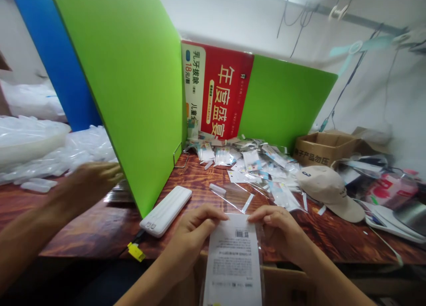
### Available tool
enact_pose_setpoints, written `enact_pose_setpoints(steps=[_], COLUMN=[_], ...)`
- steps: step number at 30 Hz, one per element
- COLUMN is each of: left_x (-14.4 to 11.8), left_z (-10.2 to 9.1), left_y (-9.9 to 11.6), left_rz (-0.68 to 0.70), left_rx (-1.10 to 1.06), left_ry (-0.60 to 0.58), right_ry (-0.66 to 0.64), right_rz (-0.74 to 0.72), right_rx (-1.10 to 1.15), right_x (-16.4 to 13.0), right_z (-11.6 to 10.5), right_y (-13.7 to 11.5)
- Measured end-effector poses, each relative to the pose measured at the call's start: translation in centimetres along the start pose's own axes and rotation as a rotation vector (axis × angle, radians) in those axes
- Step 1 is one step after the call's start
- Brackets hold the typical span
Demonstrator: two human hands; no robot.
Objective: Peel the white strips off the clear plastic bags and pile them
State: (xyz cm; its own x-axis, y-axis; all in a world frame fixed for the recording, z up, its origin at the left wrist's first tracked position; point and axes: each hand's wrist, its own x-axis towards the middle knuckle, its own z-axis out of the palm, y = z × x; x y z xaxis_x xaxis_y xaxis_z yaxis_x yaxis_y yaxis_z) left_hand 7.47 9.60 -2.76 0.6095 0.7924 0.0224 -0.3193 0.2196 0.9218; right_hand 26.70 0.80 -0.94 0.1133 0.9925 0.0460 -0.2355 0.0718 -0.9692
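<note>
One broad wooden tabletop (pixel 203 177) carries everything before us, and on it the green panel (pixel 129 84) at our left stands upright, probably to screen this place from the next. Across the back runs a second panel (pixel 282 97), green with red printing, which seems to serve as a stop for the heap of packets (pixel 248 159) lying loosely against its foot. We judge the heap is kept there so that it stays within reach while the near wood is left for handwork. An opened carton (pixel 322 151) and a beige cap (pixel 328 193) sit off to the right, apparently out of the way. Beyond the green panel, another person's hand (pixel 95 179) is blurred, and we cannot tell what it holds. Our white block (pixel 166 210) rests flat beside the panel, near our left wrist.

Smaller still is the printed card (pixel 233 261) in its clear sleeve, between our two hands. Our left hand (pixel 199 230) pinches the far left corner and our right hand (pixel 281 228) the far right, thumbs and forefingers closed on the film, likely so the sleeve stays spread. The far edge runs between our fingertips; the rest reaches back towards us, past the table's front edge.
</note>
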Motion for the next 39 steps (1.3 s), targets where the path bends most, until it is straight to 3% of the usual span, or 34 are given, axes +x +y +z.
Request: enact_pose_setpoints(steps=[5, 11, 16, 21, 24, 26, 28, 31, 35, 37, 39], left_x=[0.2, 0.2, 0.2, -0.5, -1.2, -1.6, -1.6, -0.9, 1.1, 1.9, 2.1], left_z=[-0.6, -0.2, -0.1, -0.4, -0.6, -0.5, -0.3, -0.1, -0.6, -0.9, -1.0], left_y=[-0.7, 0.2, 0.3, -0.7, -1.2, -1.1, -0.8, -0.3, -0.8, -1.4, -1.7], left_rz=[0.006, -0.088, -0.184, -0.107, -0.043, -0.045, -0.091, -0.184, -0.196, -0.221, -0.245], left_rx=[0.039, -0.14, 0.001, 0.288, 0.449, 0.445, 0.346, 0.125, -0.011, -0.015, 0.012], left_ry=[-0.007, -0.016, -0.153, -0.314, -0.39, -0.394, -0.38, -0.322, -0.192, -0.151, -0.15], right_ry=[-0.027, 0.033, 0.061, 0.067, -0.035, -0.133, -0.147, 0.037, 0.366, 0.464, 0.606], right_rz=[-0.034, -0.116, -0.183, -0.257, -0.218, -0.159, -0.079, -0.062, -0.444, -0.549, -0.564], right_rx=[-0.177, -0.179, -0.236, -0.644, -0.815, -0.759, -0.586, -0.247, 0.077, 0.078, -0.233], right_x=[0.0, 0.3, 0.4, 0.3, 0.2, 0.1, -0.1, -0.7, -1.9, -2.0, -1.6], right_z=[0.1, -1.1, -1.7, -0.7, 0.2, 0.3, -0.1, -1.6, -3.6, -4.4, -5.4], right_y=[-0.2, 0.4, 0.7, 0.8, 1.0, 0.9, 0.5, -1.1, -3.9, -4.8, -4.8])
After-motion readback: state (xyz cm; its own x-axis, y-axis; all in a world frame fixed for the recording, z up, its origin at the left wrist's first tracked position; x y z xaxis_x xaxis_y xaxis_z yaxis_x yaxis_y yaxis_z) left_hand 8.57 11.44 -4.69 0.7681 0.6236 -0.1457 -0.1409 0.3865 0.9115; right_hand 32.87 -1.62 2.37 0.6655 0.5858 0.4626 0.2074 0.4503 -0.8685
